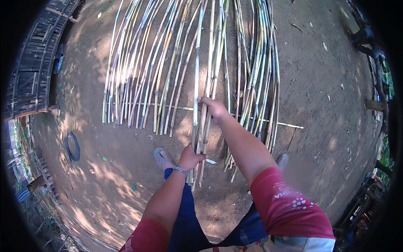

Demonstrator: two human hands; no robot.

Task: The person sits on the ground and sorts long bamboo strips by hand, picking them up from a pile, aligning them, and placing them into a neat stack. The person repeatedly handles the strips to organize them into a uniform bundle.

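Observation:
My right hand point(215, 110) is closed round a few long, thin bamboo poles point(202, 130) near their lower part. Closer to me, my left hand point(191, 157) grips the same poles just above their near ends. The poles run away from me past the top of the picture. To their left a wide row of bamboo poles point(140, 80) lies spread on the ground. Another, denser group of poles point(261, 80) lies to the right. A single thin crosspiece pole point(289, 125) runs sideways beneath them. My palms are hidden.
Bare brown earth point(319, 84) with scattered leaves surrounds the poles. A slatted bamboo structure point(33, 63) stands at the far left, with a dark tyre-like ring point(72, 146) on the ground nearer me. My sandalled foot point(163, 158) is beside the pole ends. Logs point(373, 105) line the right edge.

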